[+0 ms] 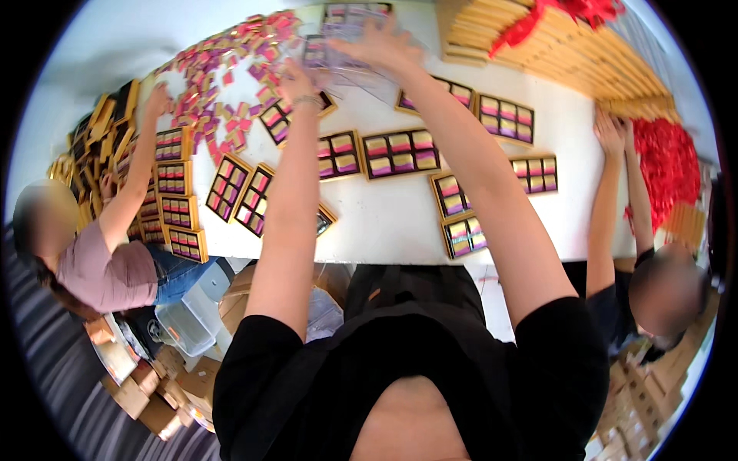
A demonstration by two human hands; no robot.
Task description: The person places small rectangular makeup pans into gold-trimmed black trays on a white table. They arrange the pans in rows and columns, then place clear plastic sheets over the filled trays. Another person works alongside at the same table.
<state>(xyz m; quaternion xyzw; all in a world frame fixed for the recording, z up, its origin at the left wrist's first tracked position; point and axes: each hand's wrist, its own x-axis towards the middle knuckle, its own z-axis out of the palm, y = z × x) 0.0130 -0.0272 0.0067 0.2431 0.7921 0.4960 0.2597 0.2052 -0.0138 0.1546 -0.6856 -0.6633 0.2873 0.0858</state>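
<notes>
Both my arms reach to the far side of a white table. My right hand [384,48], fingers spread and slightly blurred, is over a pile of clear plastic pieces [357,81], which look like thin covers or sheets. Beneath and beside that plastic, more compartment boxes [355,14] show through. To its left is my left hand [296,83], smeared by motion, near the edge of a heap of small pink, gold and purple wrapped pieces [231,61]. Between my forearms sit gold-rimmed boxes [401,153], their dark compartments filled with such pieces.
At the left, a person's arm [134,184] reaches to the heap beside stacked filled boxes [175,178]. Another person's hands [610,134] touch a row of wooden-coloured boxes [553,54] at the right, near red shredded filler [665,173]. Cardboard boxes [157,411] stand below.
</notes>
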